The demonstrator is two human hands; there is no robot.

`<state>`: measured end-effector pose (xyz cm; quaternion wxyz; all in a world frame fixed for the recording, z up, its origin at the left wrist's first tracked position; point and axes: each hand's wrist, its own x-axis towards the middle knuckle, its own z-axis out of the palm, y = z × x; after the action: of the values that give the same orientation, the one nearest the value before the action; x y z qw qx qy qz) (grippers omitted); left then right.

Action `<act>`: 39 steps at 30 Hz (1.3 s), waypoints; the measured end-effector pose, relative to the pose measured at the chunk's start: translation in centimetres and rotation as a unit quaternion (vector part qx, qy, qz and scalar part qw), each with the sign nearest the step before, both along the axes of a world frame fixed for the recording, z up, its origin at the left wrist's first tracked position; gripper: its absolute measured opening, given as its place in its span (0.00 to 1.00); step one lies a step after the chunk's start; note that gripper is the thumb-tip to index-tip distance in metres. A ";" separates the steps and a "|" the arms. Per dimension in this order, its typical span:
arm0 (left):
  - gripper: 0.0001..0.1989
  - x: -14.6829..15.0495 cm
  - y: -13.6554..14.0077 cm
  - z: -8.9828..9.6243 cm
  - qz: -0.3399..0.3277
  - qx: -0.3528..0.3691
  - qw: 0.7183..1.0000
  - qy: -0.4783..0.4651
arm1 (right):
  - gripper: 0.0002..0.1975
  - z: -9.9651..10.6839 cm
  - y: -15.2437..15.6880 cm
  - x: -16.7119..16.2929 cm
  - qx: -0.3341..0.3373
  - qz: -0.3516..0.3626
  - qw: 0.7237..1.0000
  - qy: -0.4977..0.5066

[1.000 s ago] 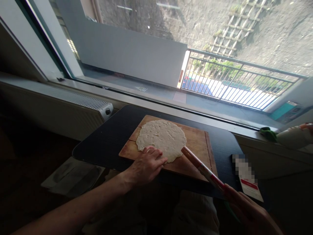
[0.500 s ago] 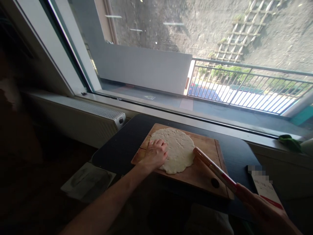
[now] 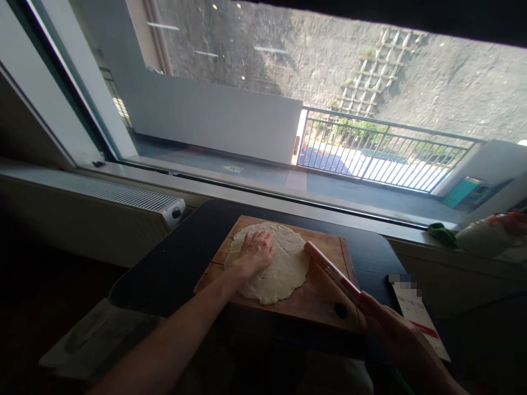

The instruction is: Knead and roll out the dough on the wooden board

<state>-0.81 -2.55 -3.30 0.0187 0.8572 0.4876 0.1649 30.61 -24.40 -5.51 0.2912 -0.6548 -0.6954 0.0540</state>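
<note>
A thin, roughly round sheet of dough [image 3: 286, 271] with an uneven edge lies on a wooden cutting board [image 3: 334, 249]. On the dough's upper left part rests my left hand [image 3: 257, 252], fingers stretched forward and palm down, holding nothing. My right hand [image 3: 382, 318] is closed round the near end of a rolling pin [image 3: 329, 269] that has a red-marked, shiny middle. The pin slants away over the board, its far end at the dough's right edge; I cannot tell whether they touch.
The board stands on a black table [image 3: 164, 263] beneath a large window. A white radiator [image 3: 135, 192] runs along the left. A pale flat item with a red stripe [image 3: 420, 318] lies on the right, and a green object [image 3: 442, 235] sits on the sill.
The view has swung right, so everything sits farther left. My left hand has moved from the dough's left edge farther in over it. The rolling pin remains in my right hand.
</note>
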 end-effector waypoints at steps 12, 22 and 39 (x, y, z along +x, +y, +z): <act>0.30 3.0 2.4 -1.9 -0.036 -0.069 0.996 0.040 | 0.23 2.3 8.8 -2.9 -0.006 0.008 0.987 -0.161; 0.28 -2.3 4.5 0.0 -0.046 -0.110 0.991 0.054 | 0.24 3.6 8.8 -3.0 0.003 0.023 0.977 -0.211; 0.28 -4.2 4.2 -1.0 -0.024 -0.085 0.993 0.073 | 0.24 4.0 7.6 -4.1 -0.041 0.046 0.985 -0.159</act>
<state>-4.97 1.60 -4.30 0.0598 0.8737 0.4791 0.0595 26.47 -16.84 -1.47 0.1467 -0.6341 -0.7592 -0.0088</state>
